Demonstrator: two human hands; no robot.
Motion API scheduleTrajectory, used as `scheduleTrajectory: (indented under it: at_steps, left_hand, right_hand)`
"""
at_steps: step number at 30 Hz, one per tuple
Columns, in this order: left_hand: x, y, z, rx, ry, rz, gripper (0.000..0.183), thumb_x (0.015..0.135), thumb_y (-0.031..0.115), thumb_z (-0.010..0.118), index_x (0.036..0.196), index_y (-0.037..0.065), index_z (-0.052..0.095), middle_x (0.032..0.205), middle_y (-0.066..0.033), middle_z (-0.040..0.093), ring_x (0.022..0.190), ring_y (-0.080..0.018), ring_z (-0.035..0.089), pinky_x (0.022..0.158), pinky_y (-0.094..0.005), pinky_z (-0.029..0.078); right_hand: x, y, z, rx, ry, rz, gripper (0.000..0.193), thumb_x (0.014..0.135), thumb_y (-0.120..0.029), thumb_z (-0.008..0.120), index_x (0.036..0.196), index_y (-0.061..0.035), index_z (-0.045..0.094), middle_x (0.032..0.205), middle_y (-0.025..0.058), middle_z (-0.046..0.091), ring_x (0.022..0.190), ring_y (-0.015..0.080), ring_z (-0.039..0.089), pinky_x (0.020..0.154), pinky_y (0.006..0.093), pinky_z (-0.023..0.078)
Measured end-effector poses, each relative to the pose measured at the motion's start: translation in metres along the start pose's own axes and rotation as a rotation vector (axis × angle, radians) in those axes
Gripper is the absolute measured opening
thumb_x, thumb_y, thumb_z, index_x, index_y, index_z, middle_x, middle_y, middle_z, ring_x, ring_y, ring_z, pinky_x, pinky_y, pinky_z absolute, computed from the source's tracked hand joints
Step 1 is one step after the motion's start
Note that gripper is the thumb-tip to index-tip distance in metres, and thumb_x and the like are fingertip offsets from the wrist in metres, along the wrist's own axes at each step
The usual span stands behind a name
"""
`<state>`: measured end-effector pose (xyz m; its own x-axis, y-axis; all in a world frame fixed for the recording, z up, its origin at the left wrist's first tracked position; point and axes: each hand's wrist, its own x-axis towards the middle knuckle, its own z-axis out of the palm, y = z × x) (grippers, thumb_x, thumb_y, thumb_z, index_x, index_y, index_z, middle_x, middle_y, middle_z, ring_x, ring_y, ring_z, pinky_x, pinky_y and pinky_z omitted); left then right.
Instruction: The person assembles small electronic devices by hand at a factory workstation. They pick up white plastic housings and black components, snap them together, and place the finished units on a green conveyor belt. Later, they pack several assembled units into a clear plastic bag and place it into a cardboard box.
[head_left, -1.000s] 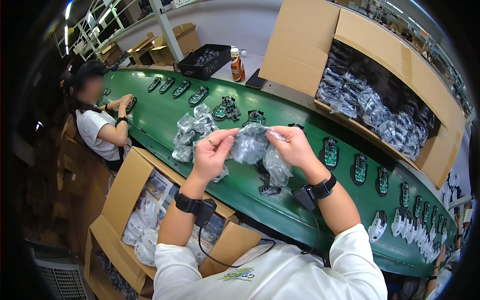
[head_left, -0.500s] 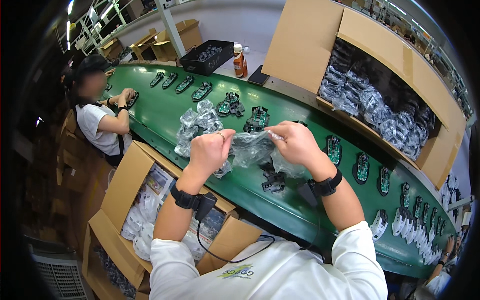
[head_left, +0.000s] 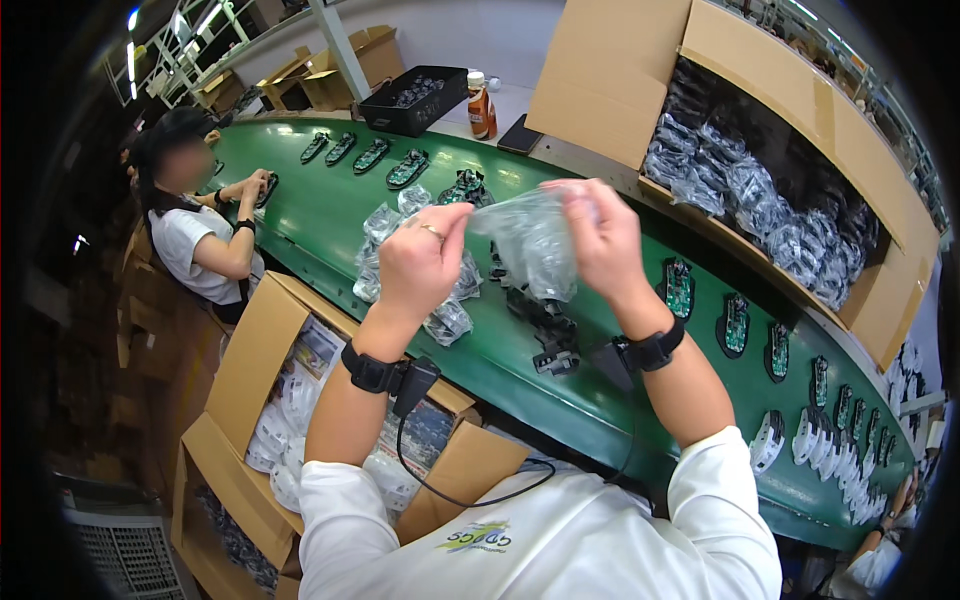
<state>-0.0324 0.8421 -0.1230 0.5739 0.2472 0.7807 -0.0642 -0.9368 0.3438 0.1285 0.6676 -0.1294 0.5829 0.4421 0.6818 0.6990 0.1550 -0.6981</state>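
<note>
Left hand (head_left: 420, 262) and right hand (head_left: 600, 238) both pinching a clear plastic bag (head_left: 530, 240) (crumpled, held up between them), green conveyor belt (head_left: 330, 215) beneath, black parts (head_left: 545, 325) at six o'clock of the bag.

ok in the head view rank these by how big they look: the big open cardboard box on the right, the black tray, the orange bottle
1. big open cardboard box
2. black tray
3. orange bottle
The tray and bottle stand farther from the camera, so their true sizes are unsure.

Your clear crinkled plastic bag (head_left: 530, 240); glossy green conveyor belt (head_left: 330, 215); brown cardboard box (head_left: 250, 340); black wrist strap (head_left: 372, 372); your white sleeves.
</note>
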Motion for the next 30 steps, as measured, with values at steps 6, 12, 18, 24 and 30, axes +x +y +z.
scheduleTrajectory:
  at_steps: [6,12,18,24,30]
  left_hand:
    - [-0.057,-0.026,-0.023,0.362,-0.829,-0.222,0.056,0.087,0.043,0.075,0.128,0.006,0.065,0.095,-0.0131,0.074,0.09,-0.0323,0.073,0.08,-0.0466,0.057]
    - [-0.066,-0.025,-0.019,-0.078,-0.816,-0.534,0.059,0.085,0.029,0.079,0.136,0.008,0.057,0.119,-0.0138,0.065,0.105,-0.0247,0.066,0.087,-0.0363,0.054]
    - [-0.072,0.001,-0.007,-1.117,-0.469,-0.61,0.054,0.087,0.02,0.085,0.125,0.008,0.049,0.114,-0.0022,0.055,0.112,-0.0146,0.057,0.082,-0.0326,0.056]
    - [-0.073,0.012,0.002,-1.231,-0.283,-0.636,0.038,0.096,0.021,0.073,0.124,0.006,0.053,0.118,-0.0079,0.061,0.105,-0.0205,0.066,0.089,-0.0372,0.058]
    - [-0.07,0.01,0.001,-1.42,-0.319,-0.69,0.035,0.098,0.018,0.073,0.126,0.003,0.058,0.124,-0.0116,0.067,0.104,-0.0177,0.068,0.083,-0.0305,0.057]
  right_hand:
    - [-0.001,-0.006,-0.032,0.514,-0.068,0.224,0.026,0.095,0.0,0.056,0.121,-0.0004,0.057,0.096,0.0053,0.071,0.077,0.0033,0.058,0.068,0.0209,0.047]
    - [-0.029,-0.009,-0.021,-0.022,-0.622,0.21,0.044,0.088,-0.03,0.077,0.122,-0.0037,0.069,0.105,0.0153,0.075,0.084,0.0267,0.072,0.08,0.0376,0.057]
    - [-0.046,-0.018,0.013,0.237,-0.575,-0.114,0.044,0.087,-0.017,0.082,0.126,-0.0042,0.066,0.114,0.0172,0.073,0.1,0.028,0.073,0.086,0.038,0.057]
    - [-0.052,-0.014,-0.001,0.21,-0.317,0.169,0.015,0.093,-0.012,0.076,0.102,-0.0018,0.069,0.087,0.0074,0.073,0.078,0.0112,0.067,0.07,0.0283,0.053]
    - [-0.049,0.002,-0.016,0.427,-0.165,0.51,0.015,0.098,-0.011,0.069,0.105,-0.0025,0.059,0.082,-0.0021,0.06,0.072,0.0025,0.049,0.059,0.0228,0.04]
